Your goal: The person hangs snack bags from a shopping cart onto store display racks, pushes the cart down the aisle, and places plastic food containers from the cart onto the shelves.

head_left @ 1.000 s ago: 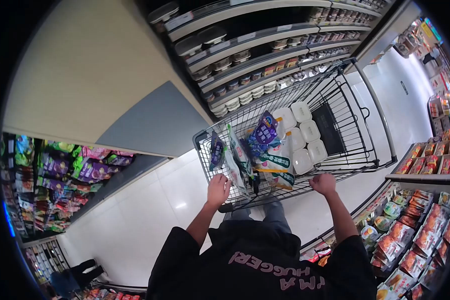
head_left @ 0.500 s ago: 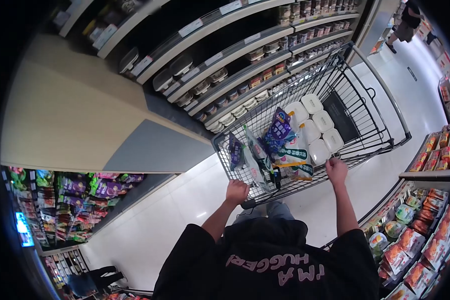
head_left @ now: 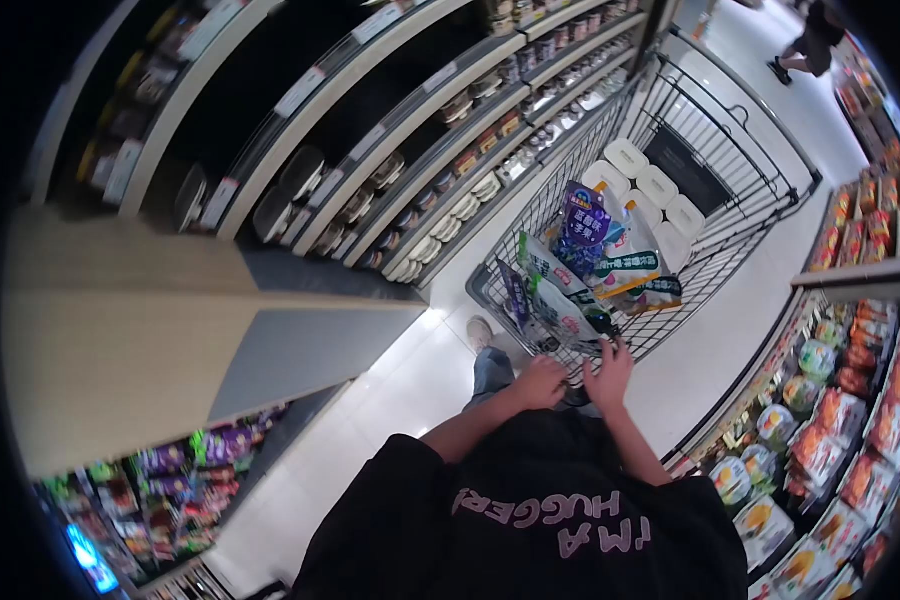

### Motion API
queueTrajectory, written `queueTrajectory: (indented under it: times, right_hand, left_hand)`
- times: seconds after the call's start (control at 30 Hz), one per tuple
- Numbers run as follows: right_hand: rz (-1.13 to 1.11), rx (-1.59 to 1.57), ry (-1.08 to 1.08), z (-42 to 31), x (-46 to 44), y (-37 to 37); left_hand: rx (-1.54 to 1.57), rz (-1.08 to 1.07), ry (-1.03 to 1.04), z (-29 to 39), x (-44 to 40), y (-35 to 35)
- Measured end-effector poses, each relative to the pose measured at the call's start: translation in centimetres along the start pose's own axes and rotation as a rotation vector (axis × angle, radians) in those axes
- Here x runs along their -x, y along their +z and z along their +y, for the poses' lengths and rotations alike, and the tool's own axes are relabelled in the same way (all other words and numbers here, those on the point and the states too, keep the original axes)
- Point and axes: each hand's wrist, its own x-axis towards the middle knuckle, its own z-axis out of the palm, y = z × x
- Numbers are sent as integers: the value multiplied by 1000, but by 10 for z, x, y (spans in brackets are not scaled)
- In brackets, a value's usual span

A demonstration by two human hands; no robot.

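In front of me stands a wire shopping cart (head_left: 705, 82), its near end close to my body. My left hand (head_left: 540, 384) is closed at the cart's near end, apparently around its edge. Beside it, my right hand (head_left: 608, 378) reaches to the same end with its fingers extended and apart, near the bagged goods. In the cart lie a purple snack pouch (head_left: 586, 218), a white and green pouch (head_left: 630, 262) with a yellow edge, several green and white bags (head_left: 560, 305), and several white lidded tubs (head_left: 656, 186).
Shelves (head_left: 410, 95) with jars and plastic containers run along the left. A beige display end (head_left: 130, 350) juts out nearby. Packaged food racks (head_left: 830, 430) line the right. A person (head_left: 815, 40) walks at the far right of the aisle.
My right hand has left the cart's right side and come to its near end. My left hand has moved right along that end. The cart sits farther right in view, and a foot now shows.
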Motion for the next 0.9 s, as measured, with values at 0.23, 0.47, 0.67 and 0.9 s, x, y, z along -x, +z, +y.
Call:
queueTrajectory:
  times: [0.23,0.47,0.67,0.9]
  right_hand:
    - [-13,127,75,21,-21,1]
    - [38,-42,263,26,-49,8]
    - [301,10,301,8,-120,11]
    - [266,194,340,97,-304,-6]
  left_hand:
    - [-174,25,215,-68,-41,-37]
    - [-62,-84,355,-106,-66,-79]
    - [45,-143,369,-117,-74,-86]
    - [282,-374,226,-119,-95,-112]
